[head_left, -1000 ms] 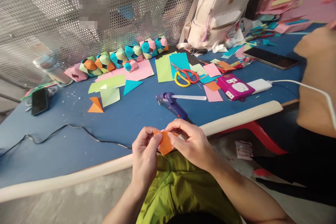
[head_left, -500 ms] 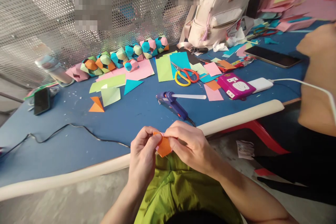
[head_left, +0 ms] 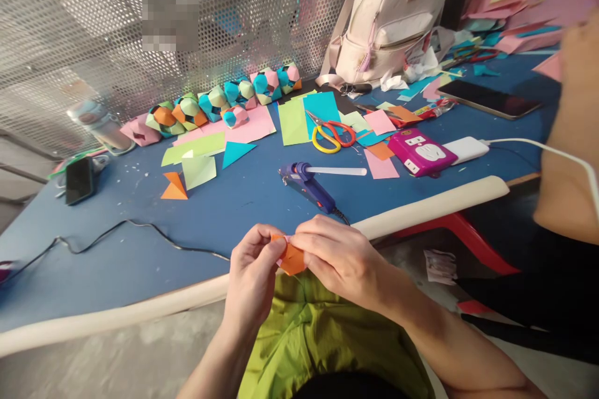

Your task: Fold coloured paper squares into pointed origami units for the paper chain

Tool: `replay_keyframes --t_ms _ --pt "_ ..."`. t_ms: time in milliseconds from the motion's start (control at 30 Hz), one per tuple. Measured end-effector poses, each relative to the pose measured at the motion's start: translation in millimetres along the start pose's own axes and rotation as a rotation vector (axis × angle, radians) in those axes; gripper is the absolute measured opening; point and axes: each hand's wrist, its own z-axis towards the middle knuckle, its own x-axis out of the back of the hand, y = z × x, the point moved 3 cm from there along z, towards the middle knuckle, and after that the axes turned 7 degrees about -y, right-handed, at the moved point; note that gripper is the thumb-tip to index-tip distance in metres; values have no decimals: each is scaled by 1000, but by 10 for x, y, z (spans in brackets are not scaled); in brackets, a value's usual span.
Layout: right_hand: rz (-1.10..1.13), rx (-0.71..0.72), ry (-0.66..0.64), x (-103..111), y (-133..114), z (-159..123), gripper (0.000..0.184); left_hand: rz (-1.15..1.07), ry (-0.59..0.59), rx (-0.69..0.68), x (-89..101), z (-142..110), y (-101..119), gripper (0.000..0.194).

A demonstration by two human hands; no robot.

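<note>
both hands meet over the person's lap, just in front of the counter's [head_left: 140, 249] padded edge. the left hand [head_left: 253, 274] and the right hand [head_left: 339, 255] each close their grip on a small folded orange paper [head_left: 291, 259], pinching it between thumb and fingertips; a sliver of pink shows at its top edge. the paper is held in the air between the hands, above green trousers [head_left: 322, 343].

just beyond the hands on the blue counter lies a blue glue gun [head_left: 306, 182] with a white stick pointing right. its cord runs toward the hands. a black cable [head_left: 135, 230] snakes across the counter to the left. further back lie scissors [head_left: 327, 134] with yellow and red handles, resting on green and teal sheets. to their right sits a pink power strip [head_left: 418, 153], just beside a white power bank [head_left: 465, 149]. to the left are loose paper pieces in green, teal and orange, and a dark phone [head_left: 78, 179] near the counter's left edge. along the mesh wall at the back runs a row of folded paper shapes [head_left: 219, 100] in many colours. a cream backpack [head_left: 388, 12] stands at the back right, with a second phone [head_left: 489, 100] lying near it. another person's arm [head_left: 568, 137] fills the right edge.
</note>
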Motion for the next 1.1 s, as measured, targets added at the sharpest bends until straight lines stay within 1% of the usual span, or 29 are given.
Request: replay_keyframes --t_ms 200,267,300,400,467,567,633,700,867,933,1000,1100 --pt "-21 5 -3 14 -27 -4 23 190 -16 -32 72 -7 9 19" --pt "34 -6 19 13 -22 -18 22 267 3 -60 83 -9 16 19" --pt "82 -35 36 14 -11 -25 22 308 17 -82 85 -11 22 18" --pt "229 -187 73 17 32 -35 16 442 47 -184 65 -21 51 16" --pt "280 -278 57 10 50 -29 11 553 52 -280 33 -34 81 15" --pt "313 -340 27 -1 53 -12 13 742 55 -468 -34 -64 147 12" --pt "299 -325 38 -2 44 -4 16 852 45 -582 -83 -84 190 11" --pt "238 -275 52 -4 30 -1 17 921 30 -636 -117 -96 218 12" --pt "41 -167 39 -31 19 0 19 929 -57 -598 -106 -103 233 9" --pt "2 -137 44 -36 23 2 20 920 -64 -586 -69 -107 235 9" --pt "18 -119 50 -34 26 1 20 930 -67 -604 -37 -116 241 10" --pt "133 -117 36 -27 24 -8 14 985 -44 -673 -29 -145 256 10"
